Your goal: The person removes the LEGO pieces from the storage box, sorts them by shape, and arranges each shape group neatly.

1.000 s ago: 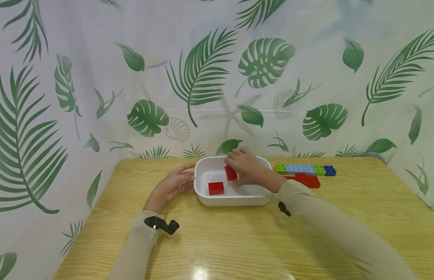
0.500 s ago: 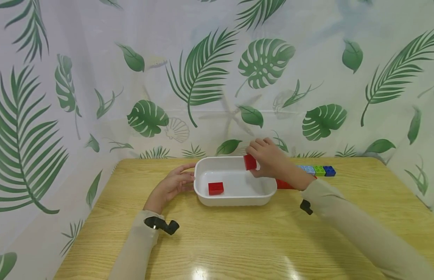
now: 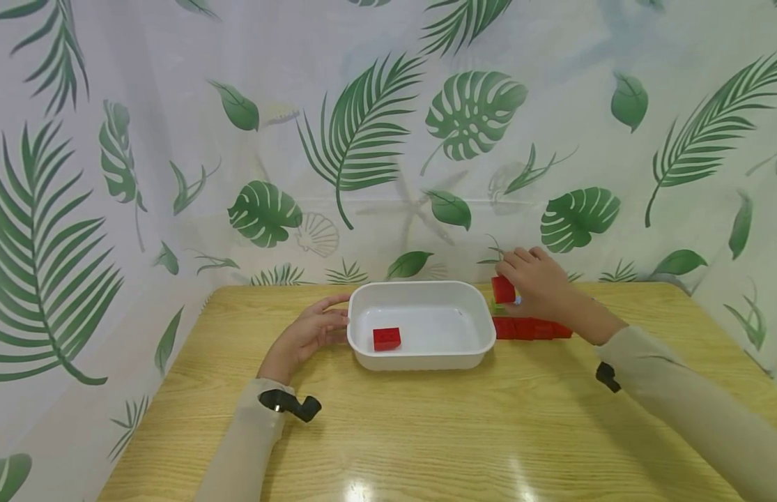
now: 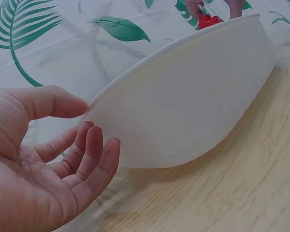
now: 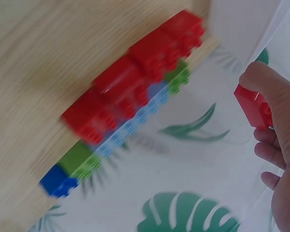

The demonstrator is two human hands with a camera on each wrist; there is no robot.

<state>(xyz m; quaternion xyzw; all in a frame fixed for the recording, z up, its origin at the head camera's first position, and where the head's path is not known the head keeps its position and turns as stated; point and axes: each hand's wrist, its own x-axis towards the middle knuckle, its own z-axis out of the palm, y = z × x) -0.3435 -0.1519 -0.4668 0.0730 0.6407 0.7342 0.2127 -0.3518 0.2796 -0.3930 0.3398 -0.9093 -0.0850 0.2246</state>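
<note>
A white tub [image 3: 426,362] stands on the wooden table with one red toy brick [image 3: 386,339] lying inside it. My left hand [image 3: 305,338] rests against the tub's left end; in the left wrist view, the thumb touches near the rim and the loosely bent fingers lie by the outer wall. Right of the tub, my right hand [image 3: 539,289] pinches another red brick [image 3: 504,290] above the table. Below that hand lies a row of red bricks [image 3: 531,328]. Behind it, a row of light blue bricks [image 5: 130,126] with green and dark blue ends is mostly hidden in the head view.
A white curtain [image 3: 375,139] printed with green leaves hangs behind the table and along its left side. The wooden tabletop [image 3: 413,432] extends toward me in front of the tub.
My right hand has lifted the red brick out of the tub and carried it right, over the brick rows. The left hand and the other red brick in the tub have stayed put.
</note>
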